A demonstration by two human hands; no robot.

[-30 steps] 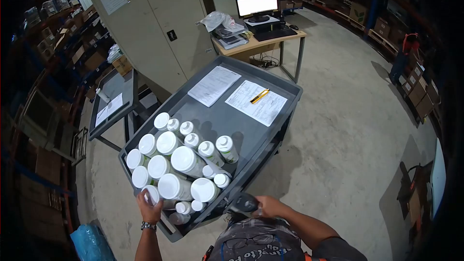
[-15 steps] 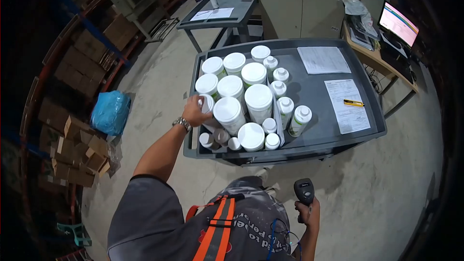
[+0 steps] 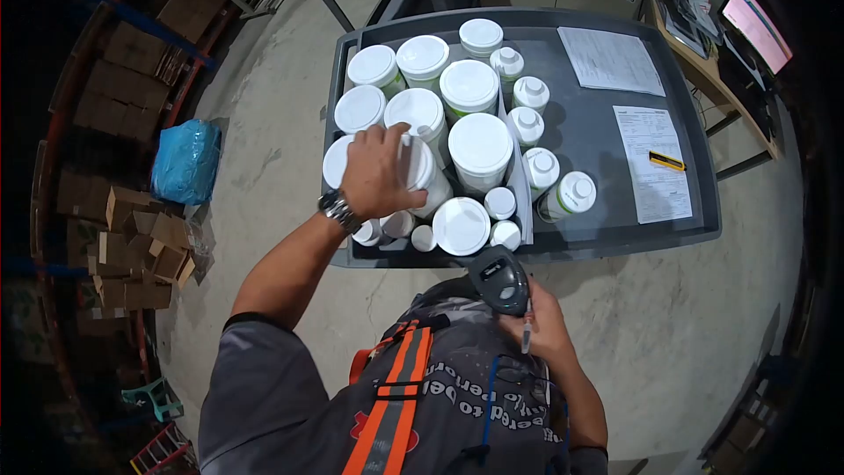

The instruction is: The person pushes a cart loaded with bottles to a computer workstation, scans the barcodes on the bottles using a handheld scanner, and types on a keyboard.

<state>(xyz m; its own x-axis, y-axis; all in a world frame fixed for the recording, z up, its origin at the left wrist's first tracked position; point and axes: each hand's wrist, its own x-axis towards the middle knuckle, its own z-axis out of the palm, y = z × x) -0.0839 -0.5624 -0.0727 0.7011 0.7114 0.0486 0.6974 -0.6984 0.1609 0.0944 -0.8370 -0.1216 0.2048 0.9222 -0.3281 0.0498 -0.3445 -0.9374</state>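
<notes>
My left hand (image 3: 378, 171), with a watch at the wrist, is wrapped around the side of a white lidded tub (image 3: 425, 161) near the cart's left front. The fingers cover part of the lid. Another white tub (image 3: 338, 158) sits just to the left of that hand, partly hidden by it. In my right hand (image 3: 541, 317) is a dark handheld barcode scanner (image 3: 499, 280), held close to my body below the cart's front edge. Small white bottles (image 3: 423, 237) and a shorter tub (image 3: 462, 225) stand along the front.
The grey cart (image 3: 607, 242) carries several more tubs and bottles (image 3: 569, 196). Papers (image 3: 611, 60) and a form (image 3: 646, 141) with a yellow cutter (image 3: 667, 161) lie at its right. A desk with a monitor (image 3: 758, 26) stands beyond; cardboard boxes (image 3: 145, 251) and a blue bundle (image 3: 186, 161) are at left.
My left hand has moved right, from the leftmost tub to the neighbouring one. My right hand has brought the scanner up and left towards the cart. The view has shifted closer.
</notes>
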